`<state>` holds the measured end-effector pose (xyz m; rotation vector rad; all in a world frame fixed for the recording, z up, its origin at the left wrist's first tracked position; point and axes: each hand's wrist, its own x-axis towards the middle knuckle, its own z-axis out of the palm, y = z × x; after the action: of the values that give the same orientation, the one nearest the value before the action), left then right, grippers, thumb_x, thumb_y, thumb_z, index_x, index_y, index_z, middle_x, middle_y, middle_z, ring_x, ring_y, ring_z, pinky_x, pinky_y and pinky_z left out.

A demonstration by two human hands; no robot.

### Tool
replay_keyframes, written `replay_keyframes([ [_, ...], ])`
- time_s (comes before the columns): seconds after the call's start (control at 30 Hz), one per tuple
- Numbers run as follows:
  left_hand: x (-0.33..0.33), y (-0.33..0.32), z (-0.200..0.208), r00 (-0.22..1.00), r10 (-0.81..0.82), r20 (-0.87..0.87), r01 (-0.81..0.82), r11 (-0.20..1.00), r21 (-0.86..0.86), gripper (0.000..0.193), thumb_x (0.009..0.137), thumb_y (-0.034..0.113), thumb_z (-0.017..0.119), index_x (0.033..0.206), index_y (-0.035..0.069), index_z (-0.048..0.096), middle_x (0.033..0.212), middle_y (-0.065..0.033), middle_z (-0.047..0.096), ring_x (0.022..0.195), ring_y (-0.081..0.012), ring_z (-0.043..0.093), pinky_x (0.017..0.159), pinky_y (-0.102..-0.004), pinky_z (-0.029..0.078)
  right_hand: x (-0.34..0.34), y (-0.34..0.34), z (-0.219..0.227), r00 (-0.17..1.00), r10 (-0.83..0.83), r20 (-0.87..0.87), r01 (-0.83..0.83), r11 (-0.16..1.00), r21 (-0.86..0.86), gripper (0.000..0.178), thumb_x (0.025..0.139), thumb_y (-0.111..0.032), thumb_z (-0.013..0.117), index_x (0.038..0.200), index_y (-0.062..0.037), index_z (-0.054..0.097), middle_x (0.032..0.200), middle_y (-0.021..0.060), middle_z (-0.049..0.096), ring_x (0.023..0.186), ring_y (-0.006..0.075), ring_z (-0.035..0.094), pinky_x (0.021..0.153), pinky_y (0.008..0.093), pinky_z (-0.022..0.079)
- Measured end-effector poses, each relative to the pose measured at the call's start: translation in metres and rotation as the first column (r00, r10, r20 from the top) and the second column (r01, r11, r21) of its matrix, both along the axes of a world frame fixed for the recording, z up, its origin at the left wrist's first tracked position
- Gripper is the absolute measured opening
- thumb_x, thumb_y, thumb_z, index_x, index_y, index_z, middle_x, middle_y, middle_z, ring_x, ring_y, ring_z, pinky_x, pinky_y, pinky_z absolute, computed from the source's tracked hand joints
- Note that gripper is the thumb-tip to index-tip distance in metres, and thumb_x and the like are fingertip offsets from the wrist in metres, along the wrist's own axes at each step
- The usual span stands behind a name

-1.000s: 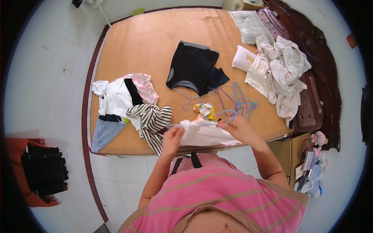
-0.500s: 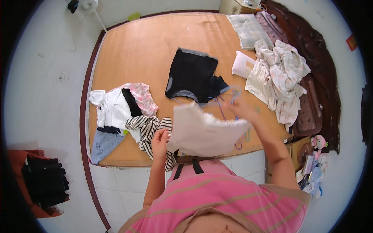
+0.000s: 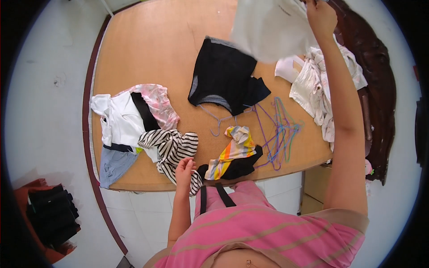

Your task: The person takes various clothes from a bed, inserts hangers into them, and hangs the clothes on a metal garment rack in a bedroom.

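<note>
At the upper right, my right arm is stretched far out. My right hand (image 3: pixel 322 20) is closed at the edge of a white garment (image 3: pixel 277 31), which hangs blurred over the bed and is partly cut off by the picture's top edge. My left hand (image 3: pixel 184 171) is low in the middle with loosely bent fingers, holding nothing visible. It is by a black-and-white striped garment (image 3: pixel 172 147); whether it touches the cloth I cannot tell. A black garment (image 3: pixel 219 76) lies flat ahead, a hanger hook (image 3: pixel 215 129) poking out below it.
A yellow-striped garment (image 3: pixel 234 149) and a black one lie at the bed's near edge. Purple and green hangers (image 3: pixel 281 134) are heaped beside them. White, pink and blue clothes (image 3: pixel 120 120) are piled left. Crumpled bedding (image 3: pixel 313 94) and a dark headboard (image 3: pixel 380 102) are right.
My right hand has carried the white garment up and away to the far right, uncovering the yellow-striped garment and the hangers. My left hand has stayed near the striped garment.
</note>
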<state>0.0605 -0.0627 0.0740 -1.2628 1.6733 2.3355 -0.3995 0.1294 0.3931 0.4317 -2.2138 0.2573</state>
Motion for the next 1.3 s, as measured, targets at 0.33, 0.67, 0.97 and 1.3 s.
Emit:
replay_keyframes([
  [0.33, -0.016, -0.003, -0.065, 0.986, -0.073, 0.149, 0.064, 0.996, 0.069, 0.021, 0.09, 0.016, 0.052, 0.106, 0.003, 0.055, 0.087, -0.0034, 0.06, 0.07, -0.006, 0.052, 0.062, -0.0184, 0.041, 0.028, -0.068, -0.351, 0.537, 0.528, 0.658, -0.537, 0.816, -0.217, 0.008, 0.074, -0.005, 0.053, 0.078, -0.0096, 0.059, 0.077, 0.0101, 0.061, 0.074, 0.0311, 0.06, 0.067, 0.0423, 0.047],
  [0.67, -0.003, 0.006, -0.117, 0.923, -0.136, 0.36, 0.081, 0.983, 0.164, 0.022, 0.09, 0.018, 0.052, 0.106, 0.004, 0.056, 0.09, -0.0015, 0.06, 0.073, -0.0064, 0.054, 0.064, -0.019, 0.041, 0.124, -0.036, -0.569, 0.327, -0.061, 0.943, -0.691, 0.665, 0.283, 0.035, 0.067, -0.008, 0.064, 0.101, -0.0064, 0.054, 0.099, 0.0081, 0.057, 0.1, 0.0268, 0.053, 0.079, 0.0383, 0.043],
  [0.97, -0.029, 0.023, -0.134, 0.932, -0.164, 0.324, 0.088, 0.967, 0.238, 0.02, 0.09, 0.011, 0.051, 0.106, 0.001, 0.056, 0.092, -0.0025, 0.059, 0.078, -0.0086, 0.053, 0.072, -0.0205, 0.043, 0.031, -0.011, -0.507, 0.623, 0.262, 0.738, -0.668, 0.669, 0.326, 0.007, 0.068, -0.009, 0.058, 0.072, -0.0127, 0.063, 0.078, 0.0034, 0.054, 0.082, 0.0214, 0.054, 0.071, 0.0337, 0.042],
  [1.3, -0.026, 0.037, -0.143, 0.929, -0.2, 0.311, 0.128, 0.963, 0.239, 0.02, 0.091, 0.015, 0.051, 0.106, 0.005, 0.056, 0.091, -0.0013, 0.06, 0.075, -0.0058, 0.053, 0.066, -0.0181, 0.041, 0.089, 0.009, -0.568, 0.443, -0.097, 0.891, -0.695, 0.591, 0.41, 0.021, 0.066, -0.016, 0.064, 0.086, -0.0139, 0.064, 0.095, 0.0012, 0.056, 0.098, 0.0196, 0.048, 0.082, 0.0371, 0.038],
])
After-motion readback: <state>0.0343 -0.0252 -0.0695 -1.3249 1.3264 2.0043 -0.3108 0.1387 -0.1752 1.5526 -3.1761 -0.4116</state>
